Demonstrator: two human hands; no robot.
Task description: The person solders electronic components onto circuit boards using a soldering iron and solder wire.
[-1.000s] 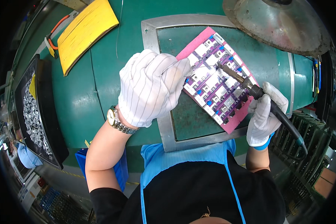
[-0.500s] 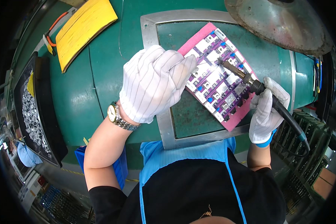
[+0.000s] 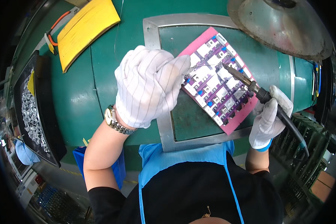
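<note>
In my white-gloved left hand [image 3: 149, 87], thumb and fingers pinch a thin solder wire [image 3: 202, 66] that reaches over the board. My gloved right hand [image 3: 269, 121] is closed round a soldering iron [image 3: 264, 96], its dark tip pointing up and left above the board's middle. Whether tip and wire touch the board is too small to tell. The purple-and-white circuit board panel [image 3: 214, 82], dotted with small blue round components, lies tilted on a pink foam sheet [image 3: 233, 126]. My left hand covers part of the panel's left edge.
A metal frame [image 3: 167, 128] surrounds the work spot on the green table [image 3: 74, 97]. A metal hood [image 3: 283, 28] hangs at the upper right. At left are a yellow board [image 3: 87, 31] and a black tray [image 3: 50, 123] of small metal parts. Racks [image 3: 306, 145] stand at right.
My left hand has shifted slightly left with the solder wire. The iron's tip has moved a little right and down, away from its former spot on the panel.
</note>
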